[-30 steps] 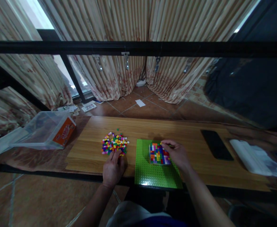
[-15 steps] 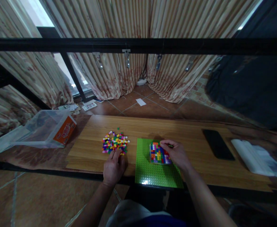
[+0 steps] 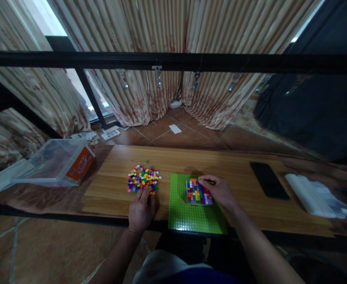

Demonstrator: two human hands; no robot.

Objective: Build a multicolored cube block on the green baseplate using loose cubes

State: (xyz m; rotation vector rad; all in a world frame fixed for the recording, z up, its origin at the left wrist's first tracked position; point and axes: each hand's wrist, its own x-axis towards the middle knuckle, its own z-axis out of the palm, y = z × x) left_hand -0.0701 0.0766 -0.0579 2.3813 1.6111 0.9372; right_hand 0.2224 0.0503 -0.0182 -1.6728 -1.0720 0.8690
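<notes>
Left hand [image 3: 141, 210]: fingers bunched at 6 o'clock of loose bricks [image 3: 143, 179]; grip, cannot tell. Right hand [image 3: 219, 191]: fingers narrow at brick block [image 3: 195, 193], 1 o'clock; contents hidden. Block sits on green baseplate [image 3: 188, 221], 12 o'clock half. Clear box [image 3: 53, 157], pile's 9 o'clock: orange label [image 3: 80, 165], lettering illegible.

Left forearm [image 3: 118, 254]: bare, extends forward from the lower frame edge, angled inward. Left hand [image 3: 141, 209]: palm down, back of hand uppermost, fingers bent and directed forward. Right forearm [image 3: 260, 250]: bare, extends forward and inward, with a longer visible section than the left. Right hand [image 3: 219, 191]: positioned slightly farther forward, fingers bent and directed leftward. The hands are well apart. Fingertip closure: indeterminate on both.
</notes>
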